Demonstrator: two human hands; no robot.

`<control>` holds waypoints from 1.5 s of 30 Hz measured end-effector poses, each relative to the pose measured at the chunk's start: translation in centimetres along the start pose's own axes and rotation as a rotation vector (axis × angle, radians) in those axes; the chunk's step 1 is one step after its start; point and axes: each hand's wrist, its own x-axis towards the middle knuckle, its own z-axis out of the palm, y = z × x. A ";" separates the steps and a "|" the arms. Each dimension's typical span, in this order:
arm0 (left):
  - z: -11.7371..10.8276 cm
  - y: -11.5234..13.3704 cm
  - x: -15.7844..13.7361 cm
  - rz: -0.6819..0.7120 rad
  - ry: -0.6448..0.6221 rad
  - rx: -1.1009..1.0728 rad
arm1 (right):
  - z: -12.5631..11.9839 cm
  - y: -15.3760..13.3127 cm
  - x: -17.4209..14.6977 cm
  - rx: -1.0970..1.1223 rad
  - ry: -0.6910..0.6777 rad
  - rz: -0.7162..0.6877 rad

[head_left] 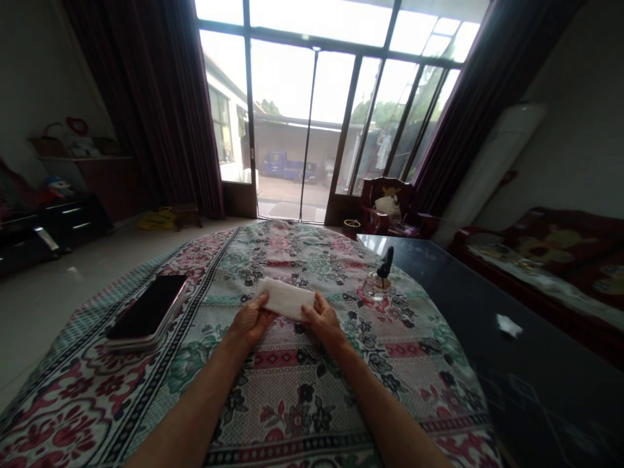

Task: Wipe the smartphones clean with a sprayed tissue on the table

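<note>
A folded white cloth or tissue (285,299), long and flat, is held between my two hands over the patterned tablecloth (297,383). My left hand (252,318) grips its left end, thumb on top and fingers beneath. At the right end, my right hand (324,318) pinches it the same way. Whether it is cloth or paper I cannot tell. Right of my hands stands a small clear spray bottle (376,286) with a black top. On the left lies a black-screened tablet or phone (149,307) on top of another flat pale item.
A dark glossy table (439,286) adjoins on the right, with a crumpled white piece (508,325) on it. Beyond are a wooden chair (387,201), a wooden sofa (550,260) and glass doors (302,130). A dark cabinet (73,218) stands far left.
</note>
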 end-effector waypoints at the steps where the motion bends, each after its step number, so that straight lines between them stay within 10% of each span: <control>1: -0.1 0.0 0.0 0.001 -0.016 0.040 | 0.0 0.0 -0.1 -0.015 0.015 0.011; 12: -1.7 -0.1 0.4 -0.025 -0.124 0.479 | -1.6 0.1 0.4 -0.273 0.143 -0.055; 20: -2.3 -0.6 1.3 0.045 -0.029 0.528 | -5.2 -2.3 1.1 -0.431 0.658 -0.493; 26: -2.5 -0.7 1.6 0.047 -0.018 0.556 | -12.4 -2.5 3.0 -0.371 1.104 -0.424; 38: -2.2 -0.6 1.1 0.029 -0.067 0.504 | -16.3 -5.7 7.0 -0.596 0.722 -0.200; 45: -1.8 -0.4 0.8 0.022 -0.038 0.493 | -13.5 -6.8 3.3 -0.663 0.404 -0.227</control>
